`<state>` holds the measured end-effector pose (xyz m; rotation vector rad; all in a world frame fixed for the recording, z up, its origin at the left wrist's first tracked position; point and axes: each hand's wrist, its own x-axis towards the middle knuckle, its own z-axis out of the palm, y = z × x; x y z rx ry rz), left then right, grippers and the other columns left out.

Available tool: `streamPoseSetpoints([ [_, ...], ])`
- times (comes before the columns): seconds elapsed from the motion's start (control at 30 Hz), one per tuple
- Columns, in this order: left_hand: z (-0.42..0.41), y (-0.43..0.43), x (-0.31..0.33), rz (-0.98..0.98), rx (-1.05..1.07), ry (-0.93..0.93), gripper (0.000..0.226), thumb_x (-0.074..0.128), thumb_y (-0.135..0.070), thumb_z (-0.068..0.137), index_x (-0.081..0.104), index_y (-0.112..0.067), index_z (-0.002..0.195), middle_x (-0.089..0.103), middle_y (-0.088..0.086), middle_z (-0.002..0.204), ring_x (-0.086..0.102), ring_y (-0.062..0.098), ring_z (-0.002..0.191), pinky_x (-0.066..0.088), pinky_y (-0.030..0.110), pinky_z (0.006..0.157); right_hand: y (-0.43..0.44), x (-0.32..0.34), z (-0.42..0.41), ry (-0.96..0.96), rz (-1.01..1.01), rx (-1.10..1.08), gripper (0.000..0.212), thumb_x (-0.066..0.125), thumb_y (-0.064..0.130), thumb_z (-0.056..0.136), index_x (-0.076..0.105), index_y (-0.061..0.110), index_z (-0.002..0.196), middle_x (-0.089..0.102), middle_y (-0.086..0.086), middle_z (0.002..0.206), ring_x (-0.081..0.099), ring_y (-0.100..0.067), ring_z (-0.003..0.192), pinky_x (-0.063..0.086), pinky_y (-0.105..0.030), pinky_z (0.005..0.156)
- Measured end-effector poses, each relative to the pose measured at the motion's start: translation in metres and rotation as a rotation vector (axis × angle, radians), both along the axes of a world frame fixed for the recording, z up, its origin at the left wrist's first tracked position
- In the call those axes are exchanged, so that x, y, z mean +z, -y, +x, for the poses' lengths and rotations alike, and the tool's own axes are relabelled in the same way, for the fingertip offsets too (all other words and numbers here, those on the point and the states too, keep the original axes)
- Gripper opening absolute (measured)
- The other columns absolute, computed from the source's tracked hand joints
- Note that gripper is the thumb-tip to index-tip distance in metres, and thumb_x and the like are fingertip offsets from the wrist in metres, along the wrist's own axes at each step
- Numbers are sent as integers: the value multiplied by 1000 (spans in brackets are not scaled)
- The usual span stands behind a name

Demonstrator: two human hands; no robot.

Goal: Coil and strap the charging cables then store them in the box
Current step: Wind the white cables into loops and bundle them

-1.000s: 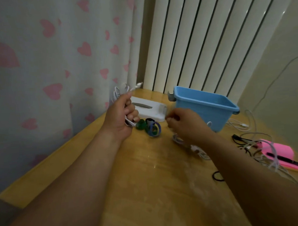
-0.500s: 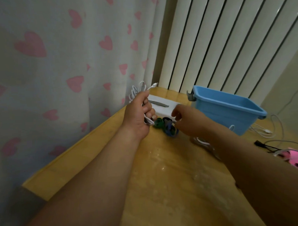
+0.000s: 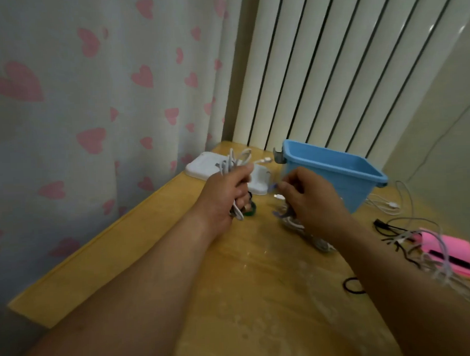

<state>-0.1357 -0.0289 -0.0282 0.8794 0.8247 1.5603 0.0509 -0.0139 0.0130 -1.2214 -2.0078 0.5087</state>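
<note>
Coiled white cable (image 3: pixel 237 159) is clenched in the left hand (image 3: pixel 224 197), fingers wrapped fully round it, above the table (image 3: pixel 233 285) and left of the blue box (image 3: pixel 335 164). A blue strap (image 3: pixel 274 187) is pinched at the fingertips of the right hand (image 3: pixel 310 198). The strap is best wound tightly round the bundle's middle, with the loops kept squeezed. Versus half a second ago: the blue strap is now lifted off the table and the green strap (image 3: pixel 250 211) is left lying.
</note>
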Motion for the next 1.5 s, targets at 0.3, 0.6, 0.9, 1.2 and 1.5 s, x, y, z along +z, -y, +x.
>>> streamPoseSetpoints([
  [0.3,64,26,-3,32,-117,-271,40,65,-36,105,71,1,118,62,8,75,50,15,54,46,32,57,38,-8,50,-757,-295,-7,13,67,14,101,80,16,104,79,-7,94,74,-16,82,61,-29,74],
  [0.6,84,21,4,33,-76,-374,20,69,-23,105,64,-9,92,56,6,63,47,19,52,44,33,54,35,-18,74,-615,-375,63,13,67,15,102,70,9,112,66,1,77,59,-7,56,45,-23,51],
  [0.9,96,11,8,-25,41,-642,17,63,-28,108,67,-14,99,60,10,65,59,15,49,52,30,48,44,-1,88,-556,-356,243,20,61,28,105,74,13,106,64,8,71,56,-1,57,46,-18,54],
  [1.2,91,21,18,179,-242,-1162,33,72,-27,97,59,-35,127,72,-7,107,72,9,91,63,36,81,34,-24,75,-392,-193,2,33,75,37,97,75,8,81,73,-6,72,63,-13,61,51,-26,54],
  [1.5,83,34,21,33,-330,-691,28,42,-18,113,70,-22,113,80,-3,96,76,12,92,61,27,82,35,-30,70,-565,-270,47,28,72,28,100,71,6,82,73,-11,70,66,-12,55,49,-21,50],
])
